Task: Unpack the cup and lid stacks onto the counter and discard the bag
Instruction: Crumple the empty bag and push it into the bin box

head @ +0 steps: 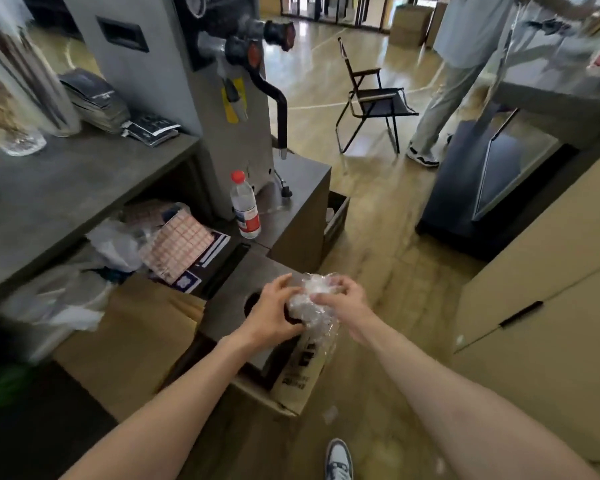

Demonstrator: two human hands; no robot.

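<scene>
Clear plastic bag point(312, 303), one, crumpled, gripped by two hands: left hand point(274, 311) and right hand point(340, 299) both clamped on it, over a round hole point(252, 303) in a low tabletop point(229, 296) (contents unclear). One water bottle point(245, 206) nearby, upright.

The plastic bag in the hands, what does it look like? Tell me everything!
The plastic bag is clear, thin and shiny, scrunched into a crinkly wad. Both hands grip it: the left hand from the side, the right hand pinching its top. It is held over a dark round hole in a grey surface.
</scene>
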